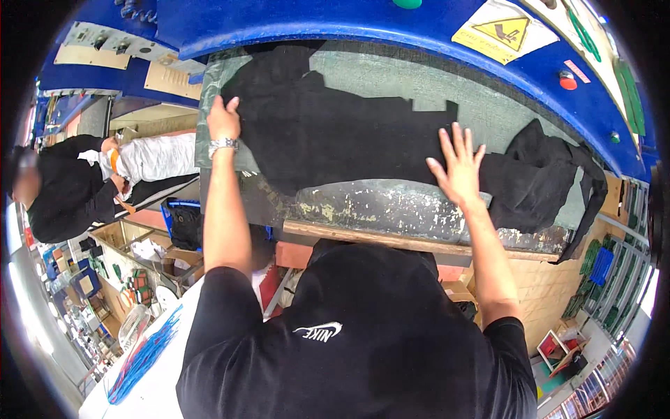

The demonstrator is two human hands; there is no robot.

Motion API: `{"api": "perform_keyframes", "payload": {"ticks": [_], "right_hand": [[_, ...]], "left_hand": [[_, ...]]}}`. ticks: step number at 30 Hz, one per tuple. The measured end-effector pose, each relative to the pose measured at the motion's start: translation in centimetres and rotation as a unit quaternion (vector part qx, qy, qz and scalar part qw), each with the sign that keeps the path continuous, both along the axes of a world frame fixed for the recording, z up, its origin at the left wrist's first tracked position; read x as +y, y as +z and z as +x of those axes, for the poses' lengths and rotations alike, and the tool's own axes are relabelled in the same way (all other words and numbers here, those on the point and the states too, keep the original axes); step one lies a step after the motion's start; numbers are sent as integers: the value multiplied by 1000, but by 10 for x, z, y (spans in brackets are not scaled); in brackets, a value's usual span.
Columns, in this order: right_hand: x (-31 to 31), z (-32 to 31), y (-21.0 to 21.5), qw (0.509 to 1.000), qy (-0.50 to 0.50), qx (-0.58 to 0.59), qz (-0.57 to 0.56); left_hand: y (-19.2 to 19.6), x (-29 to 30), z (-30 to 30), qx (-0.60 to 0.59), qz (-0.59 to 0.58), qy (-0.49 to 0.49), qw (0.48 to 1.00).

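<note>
A: Where is the black cloth?

B: It lies flat on the worn grey table of the big blue machine. It is spread out long, running from 9 o'clock to 3 o'clock across the table.

A: What are the hands doing?

B: The left hand rests on the cloth's far left end, up near 11 o'clock. Its fingers look bent down over the edge, but I cannot tell if they pinch the cloth or just press on it. It has a silver watch on the wrist.

A: And the other one?

B: The right hand is wide open, fingers spread, flat on the cloth near 2 o'clock. It holds nothing. It only presses down.

A: So which way does the cloth go from the hands?

B: Most of it lies between the two hands, in the middle. Its long way goes from one hand to the other. The right hand is nearer to the person, and the left hand reaches farther up.

A: Is there more cloth?

B: Yes, a bunched black pile sits just past the right hand, at 3 o'clock, and part of it hangs off the table edge.

A: Anyone else there?

B: Another person in a black top is at 9 o'clock, well apart, by some white cloth
</note>
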State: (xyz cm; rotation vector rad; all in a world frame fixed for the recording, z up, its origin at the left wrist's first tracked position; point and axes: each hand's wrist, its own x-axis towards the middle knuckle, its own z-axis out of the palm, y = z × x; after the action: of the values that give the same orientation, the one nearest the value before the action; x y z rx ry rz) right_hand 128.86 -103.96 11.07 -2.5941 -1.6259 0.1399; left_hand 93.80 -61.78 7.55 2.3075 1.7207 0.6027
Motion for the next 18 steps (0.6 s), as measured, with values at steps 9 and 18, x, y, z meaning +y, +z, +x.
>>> {"api": "perform_keyframes", "payload": {"ticks": [9, 18], "right_hand": [[44, -36, -4, 999, 25, 14, 26], [3, -24, 10, 996, 83, 31, 0]], "left_hand": [[15, 39, -41, 18, -178, 61, 982], [61, -25, 10, 70, 162, -140, 974]]}}
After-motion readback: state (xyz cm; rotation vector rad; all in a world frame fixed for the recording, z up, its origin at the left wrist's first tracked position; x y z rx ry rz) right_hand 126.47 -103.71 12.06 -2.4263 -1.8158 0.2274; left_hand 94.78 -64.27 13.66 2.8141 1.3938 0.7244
